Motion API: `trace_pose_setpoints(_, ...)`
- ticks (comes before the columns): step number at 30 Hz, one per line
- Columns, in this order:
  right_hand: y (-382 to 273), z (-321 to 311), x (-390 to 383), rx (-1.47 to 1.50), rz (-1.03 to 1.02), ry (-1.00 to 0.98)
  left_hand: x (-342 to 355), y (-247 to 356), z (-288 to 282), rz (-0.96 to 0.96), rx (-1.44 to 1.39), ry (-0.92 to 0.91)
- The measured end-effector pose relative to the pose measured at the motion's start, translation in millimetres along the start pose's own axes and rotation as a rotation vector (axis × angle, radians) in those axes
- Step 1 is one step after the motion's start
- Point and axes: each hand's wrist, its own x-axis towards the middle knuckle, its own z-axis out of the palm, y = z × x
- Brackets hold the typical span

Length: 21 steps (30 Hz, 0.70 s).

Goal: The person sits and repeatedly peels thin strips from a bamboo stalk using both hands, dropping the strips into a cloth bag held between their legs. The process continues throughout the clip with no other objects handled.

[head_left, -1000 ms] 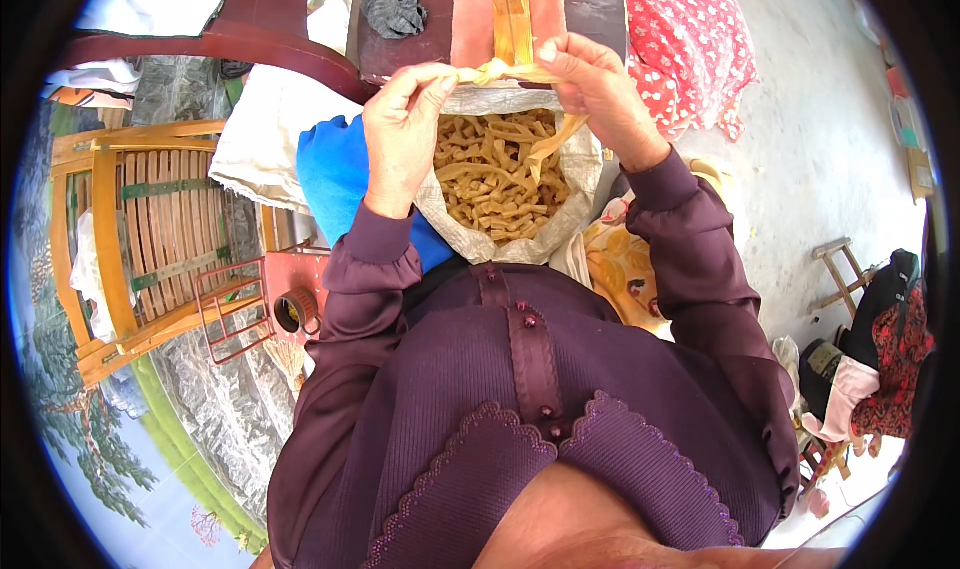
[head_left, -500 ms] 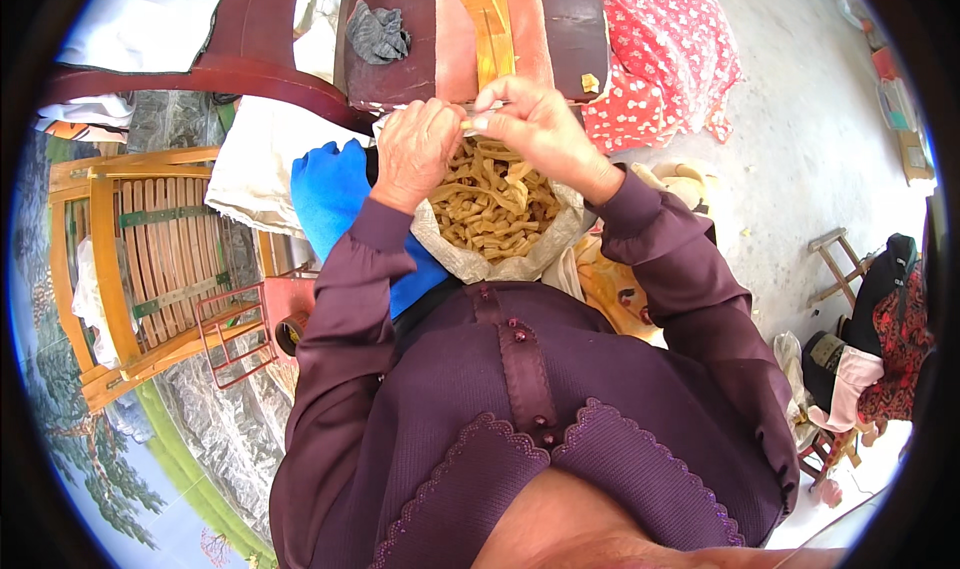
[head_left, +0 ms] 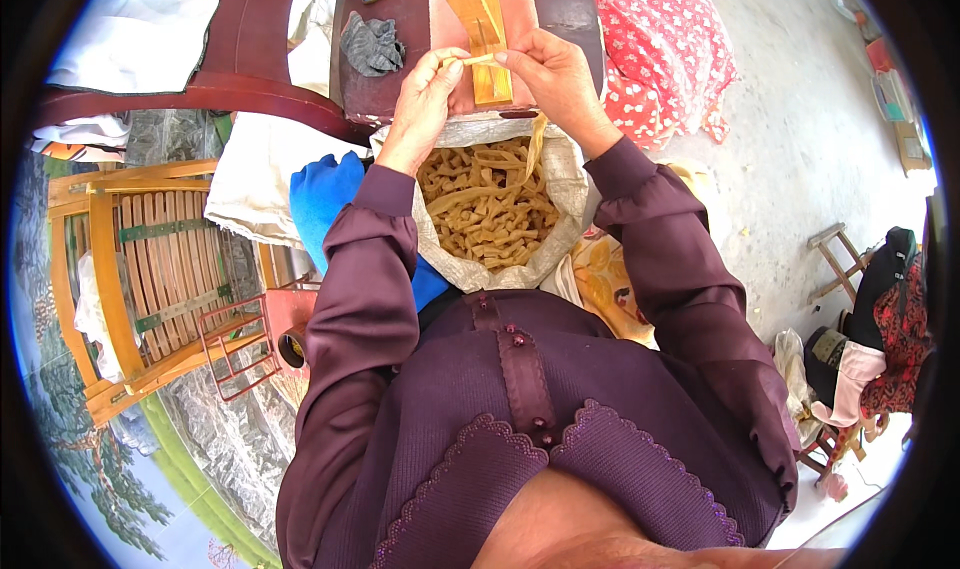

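2 hands (head_left: 424, 104) (head_left: 562, 81), 1 yellow strip (head_left: 482, 60) pinched between, white sack (head_left: 569, 184) near

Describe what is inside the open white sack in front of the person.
Inside the white sack is a heap of short yellow-brown pieces. A pale strip hangs over them below the right hand. Only the top layer shows; anything deeper is covered.

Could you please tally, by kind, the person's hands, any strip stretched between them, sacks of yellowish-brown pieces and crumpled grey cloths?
Hands, left hand and right hand: 2
Stretched strip: 1
Sack: 1
Crumpled grey cloth: 1
Total: 5
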Motion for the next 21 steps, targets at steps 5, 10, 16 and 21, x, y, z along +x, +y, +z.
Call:
trace_pose_setpoints(5, -3, 0, 7, -0.039, 0.016, 0.041, 15, 1, 1, 0.104, 0.325, 0.125)
trace_pose_setpoints(10, 10, 3, 18, -0.24, 0.004, 0.091, 34, -6, -3, 0.114, 0.377, 0.174)
trace_pose_setpoints(16, -1, 5, 10, -0.655, 0.176, 0.033, 29, -13, 0, 0.133, 0.749, 0.198)
trace_pose_setpoints(21, 4, -4, -3, -0.611, 0.125, -0.009, -12, -17, -5, 0.122, 0.868, 0.144)
